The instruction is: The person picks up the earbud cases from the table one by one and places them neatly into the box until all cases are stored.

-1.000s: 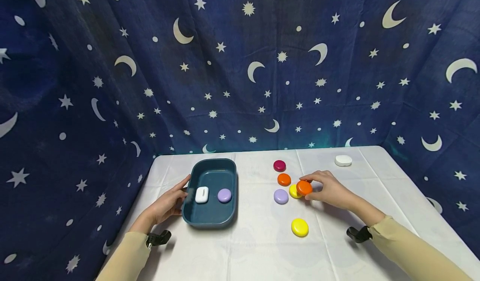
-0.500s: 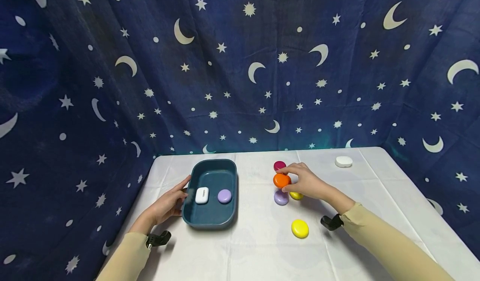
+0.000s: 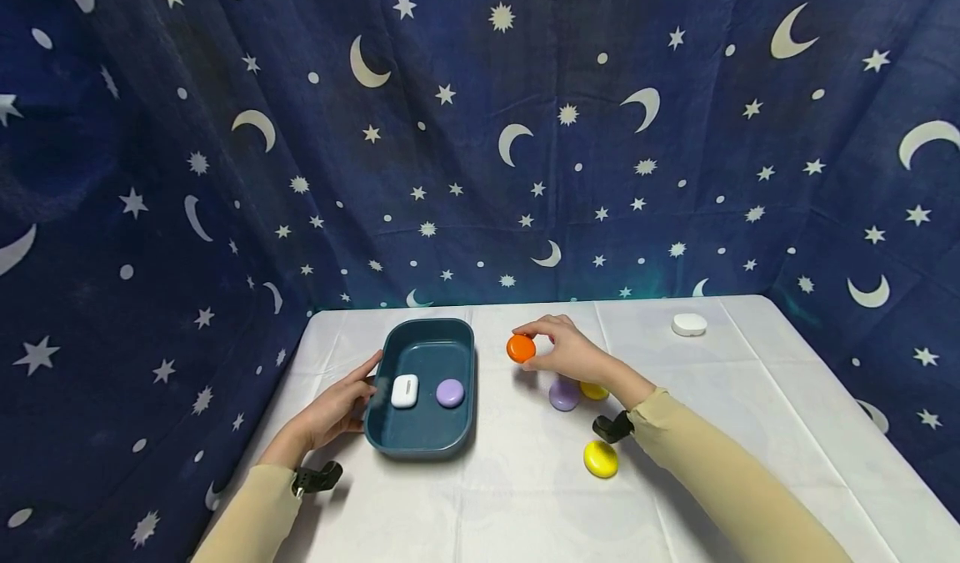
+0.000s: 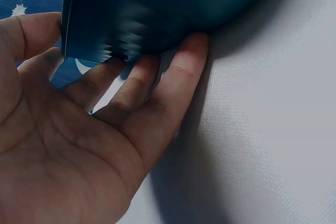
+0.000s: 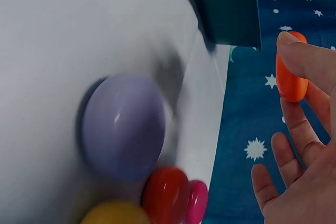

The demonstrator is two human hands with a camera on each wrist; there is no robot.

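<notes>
My right hand [image 3: 573, 354] pinches an orange rounded disc [image 3: 521, 348] between thumb and forefinger, held above the table to the right of the box; in the right wrist view the other fingers spread loosely. My left hand [image 3: 335, 413] rests at the left side of a dark teal box [image 3: 433, 354], with extended fingertips against its outer wall. Inside the box lie a small white case [image 3: 405, 390] and a lilac disc [image 3: 450, 393]. Behind and below my right hand are another lilac disc [image 3: 564, 396], a yellow disc [image 3: 595, 390], a second orange disc [image 5: 165, 195] and a magenta disc [image 5: 197, 203].
Nearer the front lies a larger yellow disc [image 3: 601, 459]. A white oval piece [image 3: 688, 324] sits at the back right of the white-covered table [image 3: 525, 496]. Dark blue cloth [image 3: 450, 129] with moons and stars hangs behind and at the sides.
My right hand has carried the orange disc leftward, past the discs on the table and closer to the box. My left hand and the box have stayed put.
</notes>
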